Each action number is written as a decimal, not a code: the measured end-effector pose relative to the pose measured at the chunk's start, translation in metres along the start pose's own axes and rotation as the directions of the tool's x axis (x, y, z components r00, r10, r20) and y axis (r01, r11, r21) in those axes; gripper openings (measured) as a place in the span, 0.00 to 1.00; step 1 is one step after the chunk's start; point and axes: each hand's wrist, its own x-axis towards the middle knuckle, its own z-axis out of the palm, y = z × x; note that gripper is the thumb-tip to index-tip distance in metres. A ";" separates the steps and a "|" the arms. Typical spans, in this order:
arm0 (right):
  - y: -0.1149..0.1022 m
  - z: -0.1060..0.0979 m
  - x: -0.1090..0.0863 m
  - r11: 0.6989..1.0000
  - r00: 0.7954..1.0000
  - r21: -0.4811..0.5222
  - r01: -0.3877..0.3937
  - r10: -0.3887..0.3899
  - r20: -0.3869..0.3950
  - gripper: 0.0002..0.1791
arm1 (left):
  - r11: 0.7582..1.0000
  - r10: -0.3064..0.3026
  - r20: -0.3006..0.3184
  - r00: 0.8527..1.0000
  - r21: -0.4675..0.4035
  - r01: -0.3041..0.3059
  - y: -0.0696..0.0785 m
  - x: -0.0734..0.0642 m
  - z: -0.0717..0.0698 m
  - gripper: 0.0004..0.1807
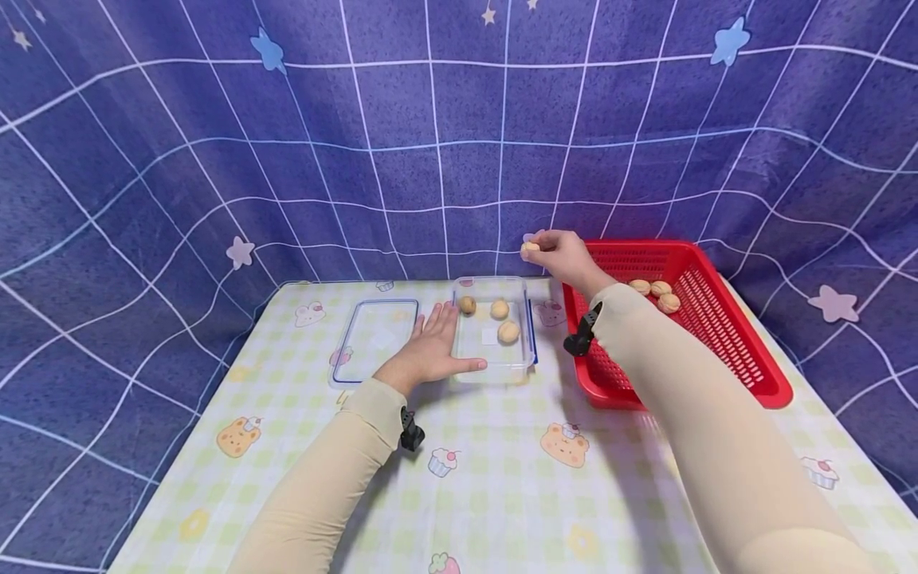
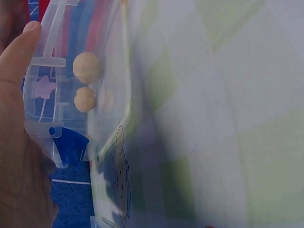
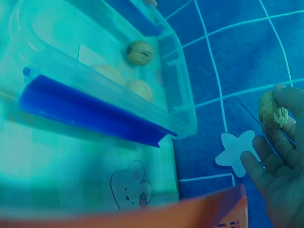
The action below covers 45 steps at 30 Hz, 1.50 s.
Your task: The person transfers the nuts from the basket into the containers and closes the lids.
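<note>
Your right hand (image 1: 569, 257) pinches a walnut (image 1: 531, 247) in its fingers, raised near the far right corner of the clear container (image 1: 502, 373). Your left hand (image 1: 430, 349) has released, spread fingers at the container's left side. Your right sleeve (image 1: 681, 383) hides part of the red basket (image 1: 778, 391), cropped in the right wrist view.

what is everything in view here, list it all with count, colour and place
Tablecloth: one, pale with green checks, across the foreground
Backdrop: one, blue with pale grid lines, behind
Container: one, clear with blue clips, centre
Lid: one, clear with blue edging, left of container
Basket: one, red, right of container
Container walnuts: three, tan-brown, inside container
Basket walnuts: three visible, tan, inside basket
Held walnut: one, tan, in right hand
Sleeves: two, cream, on the arms
Wrist devices: two, black, at the wrists
Hands: left at container's left side, right raised near basket
</note>
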 end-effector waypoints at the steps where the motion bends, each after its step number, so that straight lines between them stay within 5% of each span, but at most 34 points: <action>1: 0.000 0.002 0.000 1.000 1.000 0.010 -0.003 0.003 0.002 0.22 | 1.000 -0.001 0.001 1.000 0.001 0.001 0.000 0.000 0.000 0.69; 29: -0.011 0.039 -0.001 0.997 0.999 0.077 -0.023 0.020 0.033 0.18 | 1.000 -0.005 -0.002 1.000 -0.011 0.005 -0.001 0.000 0.000 0.70; 45: -0.003 0.046 -0.003 0.993 0.991 0.063 -0.101 0.094 0.095 0.20 | 1.000 -0.003 0.000 1.000 -0.006 0.003 -0.001 0.001 0.001 0.70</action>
